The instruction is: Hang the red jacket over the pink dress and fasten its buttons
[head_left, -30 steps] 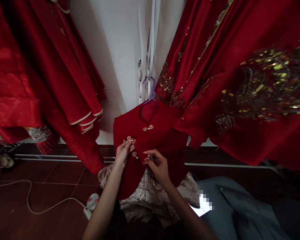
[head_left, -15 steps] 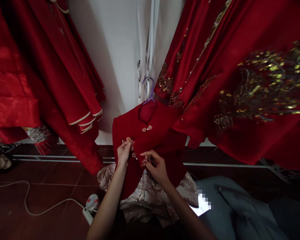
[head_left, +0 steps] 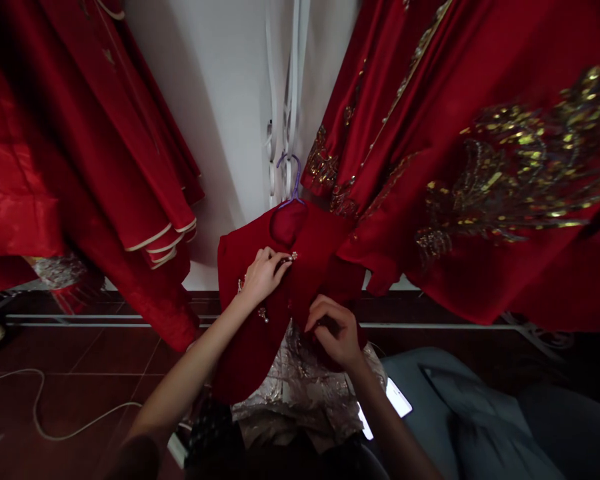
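Red vest (head_left: pixel 325 230) is hanging mid-view, purple hanger (head_left: pixel 295 185) at its 12 o'clock; left hand's (head_left: pixel 265 275) grip is pinching the beaded clasp (head_left: pixel 295 255), while right hand (head_left: pixel 334 333) is curling at left's 4 o'clock, contents not discernible. Cloth is probably draping soft and light, beads risking damage; clasp's base is looking the better hold.

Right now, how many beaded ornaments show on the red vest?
3: an upper ornament at the left hand; a side ornament left of that hand, partly hidden; a lower ornament below the hand. The right hand may hide another.
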`<state>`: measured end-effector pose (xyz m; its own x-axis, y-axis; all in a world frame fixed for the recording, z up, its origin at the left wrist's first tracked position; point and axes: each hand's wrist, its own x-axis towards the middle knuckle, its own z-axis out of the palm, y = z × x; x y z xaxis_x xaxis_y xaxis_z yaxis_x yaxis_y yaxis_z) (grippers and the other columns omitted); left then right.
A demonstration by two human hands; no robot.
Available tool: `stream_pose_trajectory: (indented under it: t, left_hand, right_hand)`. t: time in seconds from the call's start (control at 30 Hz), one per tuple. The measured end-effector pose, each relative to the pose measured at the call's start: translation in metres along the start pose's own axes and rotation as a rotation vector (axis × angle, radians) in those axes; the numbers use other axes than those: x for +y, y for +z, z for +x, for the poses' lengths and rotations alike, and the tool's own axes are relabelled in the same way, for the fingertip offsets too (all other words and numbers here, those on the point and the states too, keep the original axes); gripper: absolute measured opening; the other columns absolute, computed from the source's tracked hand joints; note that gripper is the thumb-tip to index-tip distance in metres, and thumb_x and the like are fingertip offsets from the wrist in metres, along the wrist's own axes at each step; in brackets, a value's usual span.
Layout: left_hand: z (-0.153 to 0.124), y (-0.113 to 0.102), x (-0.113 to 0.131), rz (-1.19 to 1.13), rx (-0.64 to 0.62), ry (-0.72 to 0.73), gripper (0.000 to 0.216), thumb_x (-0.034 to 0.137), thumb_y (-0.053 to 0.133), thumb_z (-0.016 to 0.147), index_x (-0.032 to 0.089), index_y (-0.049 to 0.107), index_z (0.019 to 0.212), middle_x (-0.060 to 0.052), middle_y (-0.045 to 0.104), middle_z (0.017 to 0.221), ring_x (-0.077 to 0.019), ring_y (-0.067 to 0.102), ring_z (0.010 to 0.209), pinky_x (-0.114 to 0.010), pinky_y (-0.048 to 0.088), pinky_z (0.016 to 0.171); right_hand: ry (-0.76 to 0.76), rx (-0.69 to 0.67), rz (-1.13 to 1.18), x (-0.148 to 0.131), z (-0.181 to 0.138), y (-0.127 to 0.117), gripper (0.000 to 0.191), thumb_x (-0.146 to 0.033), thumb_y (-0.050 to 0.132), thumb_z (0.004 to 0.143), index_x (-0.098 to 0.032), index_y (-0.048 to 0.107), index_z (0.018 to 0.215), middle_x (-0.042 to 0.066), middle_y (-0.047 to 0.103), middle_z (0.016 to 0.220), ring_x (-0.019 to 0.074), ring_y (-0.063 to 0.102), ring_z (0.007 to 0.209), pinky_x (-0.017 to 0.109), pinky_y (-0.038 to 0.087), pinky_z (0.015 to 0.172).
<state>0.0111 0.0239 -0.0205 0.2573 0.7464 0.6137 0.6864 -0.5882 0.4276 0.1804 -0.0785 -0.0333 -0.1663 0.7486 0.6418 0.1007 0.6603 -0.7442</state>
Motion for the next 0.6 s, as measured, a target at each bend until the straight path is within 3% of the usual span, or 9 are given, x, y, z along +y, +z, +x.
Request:
stream_pose_trajectory:
  t: [0.17, 0.27, 0.4, 0.5, 0.6]
  left_hand:
    - [0.018, 0.0, -0.002, 0.166, -0.063, 0.113, 0.023, 0.037, 0.046, 0.088, 0.023, 0.064, 0.094, -0.007, 0.053, 0.09, -0.0203, 0.049, 0.088, -0.03, 0.045, 0.071]
    - [0.024, -0.005, 0.001, 0.185, -0.043, 0.189, 0.021, 0.034, 0.047, 0.088, 0.02, 0.062, 0.093, -0.008, 0.054, 0.098, -0.0223, 0.049, 0.095, -0.036, 0.044, 0.083]
    - [0.028, -0.012, 0.003, 0.174, -0.093, 0.305, 0.018, 0.027, 0.044, 0.089, 0.02, 0.059, 0.093, -0.006, 0.057, 0.087, -0.0207, 0.052, 0.092, -0.047, 0.028, 0.106]
    - [0.028, -0.013, 0.003, 0.179, -0.122, 0.356, 0.02, 0.02, 0.041, 0.088, 0.021, 0.06, 0.095, -0.004, 0.057, 0.079, -0.0194, 0.054, 0.086, -0.05, 0.018, 0.111]
    - [0.027, -0.013, 0.001, 0.247, -0.111, 0.391, 0.024, 0.017, 0.04, 0.087, 0.021, 0.059, 0.1, -0.005, 0.059, 0.082, -0.0203, 0.054, 0.088, -0.051, 0.015, 0.112]
  right_hand:
    - [-0.031, -0.117, -0.089, -0.006, 0.002, -0.01, 0.024, -0.003, 0.045, 0.064, -0.021, 0.06, 0.06, 0.0, 0.054, 0.062, 0.0133, 0.051, 0.061, 0.026, 0.04, 0.058]
    - [-0.026, -0.104, -0.155, -0.005, 0.003, -0.013, 0.02, -0.005, 0.05, 0.066, -0.021, 0.062, 0.066, 0.002, 0.055, 0.073, 0.014, 0.054, 0.067, 0.027, 0.043, 0.061]
    - [-0.039, 0.047, -0.239, -0.001, 0.009, -0.013, 0.015, -0.01, 0.053, 0.072, -0.022, 0.062, 0.07, 0.004, 0.056, 0.084, 0.0171, 0.056, 0.079, 0.033, 0.046, 0.074]
    - [-0.028, 0.216, -0.315, 0.008, 0.028, -0.006, 0.011, -0.015, 0.054, 0.077, -0.022, 0.062, 0.077, 0.005, 0.058, 0.091, 0.0203, 0.056, 0.093, 0.04, 0.043, 0.089]
    - [-0.015, 0.249, -0.226, 0.02, 0.063, 0.012, 0.019, -0.025, 0.052, 0.082, -0.022, 0.059, 0.1, 0.009, 0.056, 0.115, 0.0213, 0.05, 0.114, 0.042, 0.037, 0.1]
